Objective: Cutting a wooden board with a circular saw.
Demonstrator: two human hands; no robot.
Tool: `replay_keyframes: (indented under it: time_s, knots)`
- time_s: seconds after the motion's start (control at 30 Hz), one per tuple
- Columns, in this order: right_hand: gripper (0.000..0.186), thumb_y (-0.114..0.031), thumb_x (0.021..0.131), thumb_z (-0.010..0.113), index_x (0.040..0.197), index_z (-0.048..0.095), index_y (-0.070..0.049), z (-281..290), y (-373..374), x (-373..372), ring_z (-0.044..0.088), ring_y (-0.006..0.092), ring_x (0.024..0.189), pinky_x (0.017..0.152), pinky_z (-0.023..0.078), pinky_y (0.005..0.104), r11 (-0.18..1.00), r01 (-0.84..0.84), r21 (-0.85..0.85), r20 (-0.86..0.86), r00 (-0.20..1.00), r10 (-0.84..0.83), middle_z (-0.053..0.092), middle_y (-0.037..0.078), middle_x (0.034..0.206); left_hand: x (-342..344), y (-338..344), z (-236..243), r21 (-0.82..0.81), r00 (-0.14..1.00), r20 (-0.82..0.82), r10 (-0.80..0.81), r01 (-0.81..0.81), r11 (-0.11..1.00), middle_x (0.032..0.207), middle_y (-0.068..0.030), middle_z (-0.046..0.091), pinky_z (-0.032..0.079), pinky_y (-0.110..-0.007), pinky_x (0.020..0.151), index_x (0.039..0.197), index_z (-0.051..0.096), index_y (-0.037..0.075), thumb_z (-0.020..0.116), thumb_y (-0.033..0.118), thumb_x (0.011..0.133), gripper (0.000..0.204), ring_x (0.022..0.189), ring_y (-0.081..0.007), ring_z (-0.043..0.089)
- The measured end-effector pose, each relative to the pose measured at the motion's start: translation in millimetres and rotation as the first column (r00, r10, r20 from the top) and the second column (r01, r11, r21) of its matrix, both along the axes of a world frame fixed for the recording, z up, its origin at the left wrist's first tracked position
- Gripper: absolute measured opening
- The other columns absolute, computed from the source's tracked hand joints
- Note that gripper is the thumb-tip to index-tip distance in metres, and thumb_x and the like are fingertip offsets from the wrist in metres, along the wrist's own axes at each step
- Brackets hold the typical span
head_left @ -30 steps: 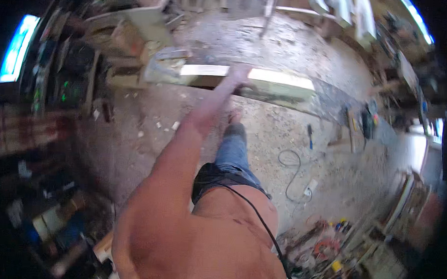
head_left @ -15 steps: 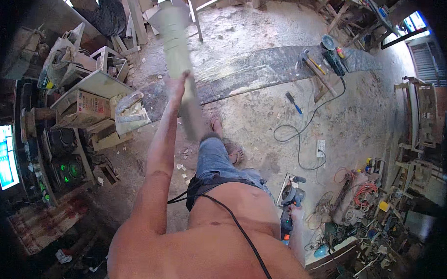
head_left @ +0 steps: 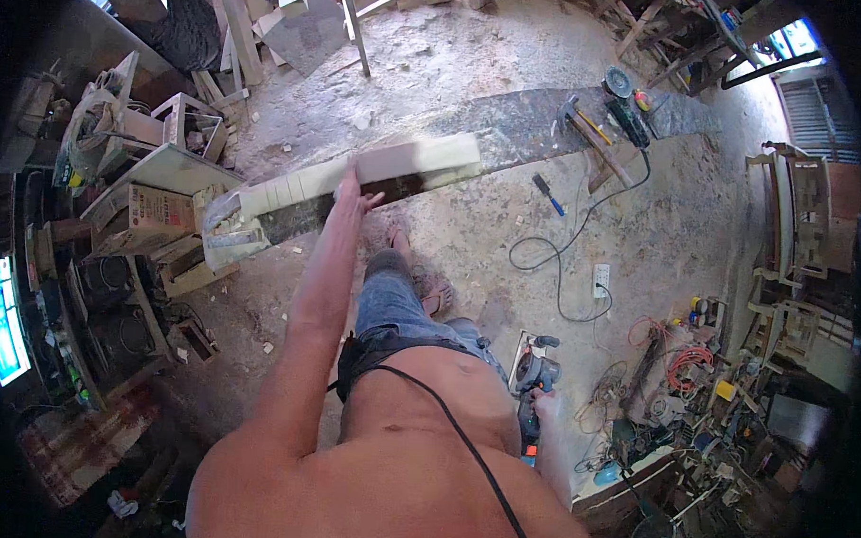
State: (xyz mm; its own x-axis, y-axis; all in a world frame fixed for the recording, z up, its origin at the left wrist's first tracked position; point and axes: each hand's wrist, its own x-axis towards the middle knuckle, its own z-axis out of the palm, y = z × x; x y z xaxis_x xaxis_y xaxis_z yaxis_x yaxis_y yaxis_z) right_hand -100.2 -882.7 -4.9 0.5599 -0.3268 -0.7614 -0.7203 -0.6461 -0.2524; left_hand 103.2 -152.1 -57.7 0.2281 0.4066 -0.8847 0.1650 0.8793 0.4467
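My left hand (head_left: 351, 190) grips the middle of a long pale wooden beam (head_left: 415, 160), its fingers partly hidden against the wood. Several cross cuts mark the beam's left end, and it lies crosswise, slightly raised at the right. Low at my right side, my right hand (head_left: 542, 403) is closed round the handle of a dark handheld circular saw (head_left: 537, 375) with a pale base plate. The saw's underside is out of sight.
On the floor ahead lie an angle grinder (head_left: 628, 119), a hammer (head_left: 571, 113), a blue-handled brush (head_left: 549, 194) and a white power strip (head_left: 601, 281) with a looping cord. A cardboard box (head_left: 158, 209) sits left; tangled tools and cables crowd the right.
The beam has swung from pointing away from me to lying crosswise, turned in my left hand. My right hand stays low with the saw.
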Motion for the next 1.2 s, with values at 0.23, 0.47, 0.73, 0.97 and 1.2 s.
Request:
replay_keyframes:
  time_s: [0.23, 0.47, 0.73, 0.97, 1.2]
  knots:
    - [0.020, -0.018, 0.085, 0.075, 0.074, 0.073, -0.001, 16.6, 19.6, -3.3, 0.060, 0.0175, 0.045, 0.044, 0.047, 0.0348, 0.992, 0.119, -0.044, 0.106, 0.988, -0.114, 0.065, 0.006, 0.061, -25.7, 14.1, 73.4, 0.373, 0.168, -0.859, -0.483, 0.851, -0.368, 0.165, -0.0252, 0.045, 0.048, -0.065, 0.115, 0.155, 0.047, 0.007, 0.091, 0.061, 0.077, 0.105, 0.155, -0.0429, 0.044]
    - [0.026, -0.023, 0.084, 0.078, 0.091, 0.075, 0.003, 79.3, 81.0, 69.9, 0.069, 0.0211, 0.061, 0.058, 0.055, 0.0401, 0.990, 0.135, -0.051, 0.064, 0.989, -0.131, 0.071, 0.009, 0.072, 42.5, 104.4, 42.6, 0.219, -0.120, -0.880, -0.460, 0.757, -0.615, 0.134, -0.0149, 0.074, 0.049, -0.048, 0.116, 0.148, 0.065, 0.011, 0.098, 0.052, 0.070, 0.094, 0.138, -0.0344, 0.064]
    - [0.037, -0.027, 0.086, 0.080, 0.104, 0.076, 0.005, 73.6, 102.1, 126.9, 0.073, 0.0217, 0.077, 0.073, 0.057, 0.0398, 0.900, -0.405, -0.165, 0.301, 0.848, 0.436, 0.074, 0.011, 0.079, 51.5, 149.1, 30.7, 0.392, -0.053, -0.164, -0.985, 0.913, -0.114, 0.120, -0.0163, 0.075, 0.053, -0.047, 0.108, 0.131, 0.072, 0.011, 0.096, 0.045, 0.072, 0.072, 0.120, -0.0384, 0.069]
    - [0.041, -0.030, 0.088, 0.077, 0.106, 0.074, 0.007, 141.4, 197.0, 183.6, 0.076, 0.0378, 0.088, 0.078, 0.057, 0.0435, 0.974, -0.214, 0.072, 0.196, 0.961, 0.197, 0.076, 0.025, 0.091, 48.6, 143.5, 32.7, 0.485, 0.009, -0.397, -0.918, 0.851, -0.202, 0.120, -0.0162, 0.073, 0.052, -0.049, 0.107, 0.134, 0.070, 0.011, 0.095, 0.044, 0.072, 0.074, 0.120, -0.0383, 0.068]
    - [0.036, -0.032, 0.086, 0.082, 0.077, 0.072, 0.002, 144.9, 249.2, 211.4, 0.063, 0.0174, 0.052, 0.053, 0.047, 0.0389, 0.950, -0.289, 0.116, 0.401, 0.889, 0.221, 0.065, 0.007, 0.061, -10.7, 59.3, 14.6, 0.529, 0.254, -0.820, -0.513, 0.678, -0.511, 0.121, -0.0161, 0.071, 0.052, -0.050, 0.106, 0.137, 0.068, 0.011, 0.094, 0.043, 0.072, 0.076, 0.119, -0.0381, 0.067]
